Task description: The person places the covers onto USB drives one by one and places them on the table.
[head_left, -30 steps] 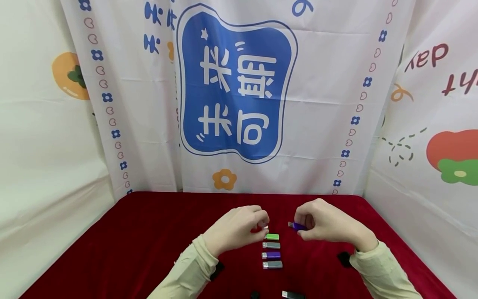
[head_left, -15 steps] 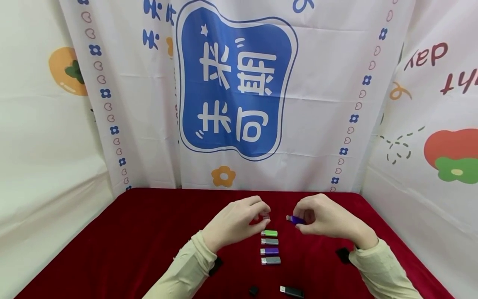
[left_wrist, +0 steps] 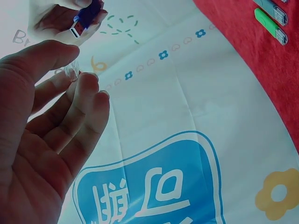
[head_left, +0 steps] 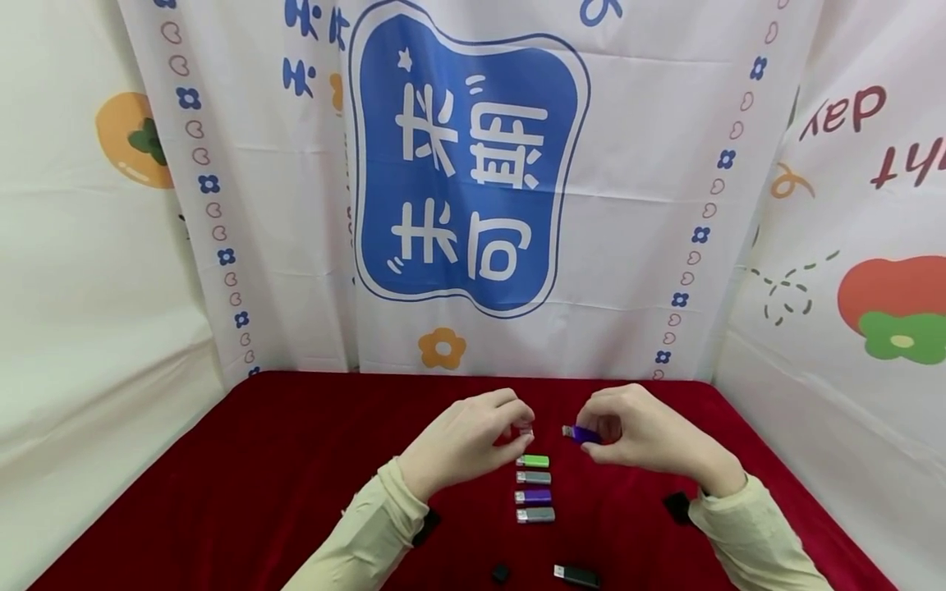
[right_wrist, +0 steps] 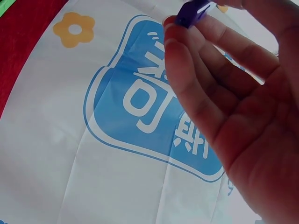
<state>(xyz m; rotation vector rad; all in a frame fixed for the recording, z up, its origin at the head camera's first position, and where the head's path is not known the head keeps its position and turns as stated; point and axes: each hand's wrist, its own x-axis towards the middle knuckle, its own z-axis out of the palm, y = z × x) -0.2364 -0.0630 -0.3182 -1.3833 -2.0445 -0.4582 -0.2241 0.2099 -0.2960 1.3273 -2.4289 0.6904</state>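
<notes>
My right hand (head_left: 639, 427) pinches a purple USB flash drive (head_left: 585, 434) between thumb and fingers, its metal plug pointing left toward my other hand. In the left wrist view the plug's open end faces the camera. Between the thumb and fingertips of my left hand (head_left: 473, 431) is a small clear plastic cap (left_wrist: 72, 71). A gap separates cap and plug, both held above the red cloth. Below the hands, several flash drives lie in a column: a green one (head_left: 534, 461), a grey one (head_left: 534, 478), a purple one (head_left: 533, 497) and another grey one (head_left: 535, 515).
Nearer the front edge of the red-clothed table (head_left: 296, 476) lie a black flash drive (head_left: 577, 576) and a small black cap (head_left: 501, 573). Dark devices (head_left: 677, 508) show at both wrists. A printed white curtain (head_left: 636, 246) stands behind and at the sides.
The purple flash drive has shifted slightly left toward the clear cap. Between the first two frames the head view tilted a little. Both hands keep their hold.
</notes>
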